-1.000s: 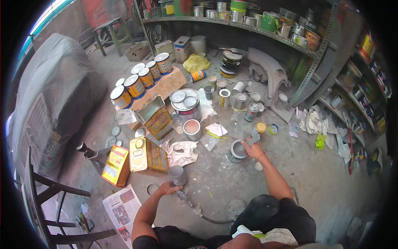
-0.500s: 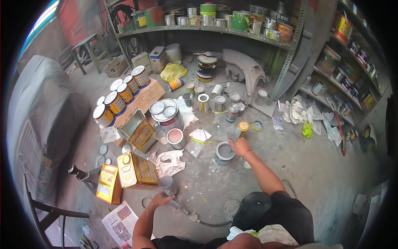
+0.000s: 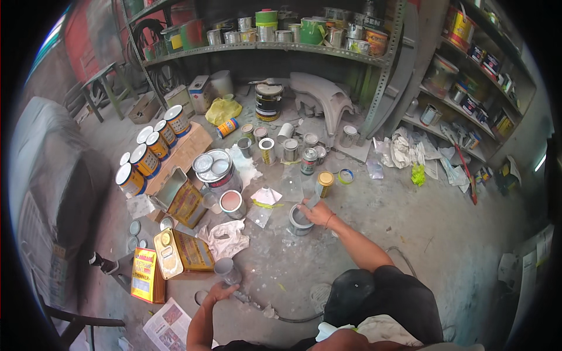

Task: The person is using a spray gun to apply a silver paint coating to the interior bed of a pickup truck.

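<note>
My left hand (image 3: 222, 291) is closed round a grey translucent cup (image 3: 227, 269), low and left of the middle. My right hand (image 3: 316, 213) grips a flat grey stick (image 3: 314, 201) at the rim of an open paint can (image 3: 301, 227). The stick's upper end points up past my fingers; whether its lower end reaches into the can I cannot tell. Just beyond that hand stands a small can with a gold lid (image 3: 324, 180). To the left is an open can of pink paint (image 3: 232, 205).
Rectangular tins (image 3: 186, 250) and a white rag (image 3: 225, 238) lie between my hands and the lidded cans (image 3: 132, 176) on cardboard. Several small cans (image 3: 291, 149) stand farther off, before a loaded metal shelf (image 3: 263, 45). A hose (image 3: 295, 320) runs near my feet.
The view has shifted, so the surroundings sit farther left. My right hand has turned over the can's rim, and the flat stick now shows in it. The left hand still holds the cup.
</note>
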Demonstrator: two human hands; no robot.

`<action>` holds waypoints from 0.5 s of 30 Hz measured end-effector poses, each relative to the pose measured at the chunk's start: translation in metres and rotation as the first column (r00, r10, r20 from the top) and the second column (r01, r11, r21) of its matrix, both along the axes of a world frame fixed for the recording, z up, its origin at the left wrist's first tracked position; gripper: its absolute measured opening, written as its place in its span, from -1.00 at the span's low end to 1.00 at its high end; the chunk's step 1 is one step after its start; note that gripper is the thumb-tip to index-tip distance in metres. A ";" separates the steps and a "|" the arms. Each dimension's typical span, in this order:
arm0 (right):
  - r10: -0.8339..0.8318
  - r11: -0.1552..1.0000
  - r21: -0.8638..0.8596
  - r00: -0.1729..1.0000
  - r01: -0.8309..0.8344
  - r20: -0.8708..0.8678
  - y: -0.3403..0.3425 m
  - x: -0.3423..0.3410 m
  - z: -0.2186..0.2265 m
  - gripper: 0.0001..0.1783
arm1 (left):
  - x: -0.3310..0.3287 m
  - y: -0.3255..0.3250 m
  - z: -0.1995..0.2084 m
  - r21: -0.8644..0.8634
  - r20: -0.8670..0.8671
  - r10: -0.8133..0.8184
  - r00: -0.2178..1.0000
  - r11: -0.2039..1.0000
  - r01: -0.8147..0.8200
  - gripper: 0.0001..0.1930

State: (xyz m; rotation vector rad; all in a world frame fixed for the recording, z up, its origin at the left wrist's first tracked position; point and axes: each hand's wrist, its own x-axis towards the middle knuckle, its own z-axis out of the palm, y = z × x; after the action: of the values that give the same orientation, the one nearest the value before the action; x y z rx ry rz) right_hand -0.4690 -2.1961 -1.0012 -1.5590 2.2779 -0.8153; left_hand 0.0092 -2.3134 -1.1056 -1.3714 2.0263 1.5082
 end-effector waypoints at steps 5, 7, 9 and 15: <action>-0.065 0.996 0.050 0.995 0.069 -0.075 0.000 -0.018 -0.004 -0.56 | -0.002 -0.002 0.006 0.011 0.013 0.012 1.000 1.000 -0.013 -0.15; -0.099 0.991 0.083 0.992 0.106 -0.078 -0.009 -0.006 -0.002 -0.56 | 0.011 -0.006 -0.004 -0.018 0.052 0.015 0.999 1.000 -0.014 -0.13; 0.002 0.999 -0.037 0.994 0.002 0.109 -0.004 -0.002 -0.006 -0.53 | 0.002 -0.005 0.000 0.007 0.060 -0.006 0.998 1.000 0.005 -0.12; -0.075 0.994 -0.097 0.963 0.051 -0.261 0.004 -0.008 0.008 -0.60 | -0.001 0.001 0.003 0.017 0.035 0.018 0.999 1.000 -0.018 -0.11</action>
State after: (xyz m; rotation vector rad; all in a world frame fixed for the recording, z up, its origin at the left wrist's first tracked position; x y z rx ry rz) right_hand -0.4771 -2.1919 -0.9931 -1.7354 2.5201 -0.7759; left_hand 0.0083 -2.3128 -1.1028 -1.4033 1.9806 1.4947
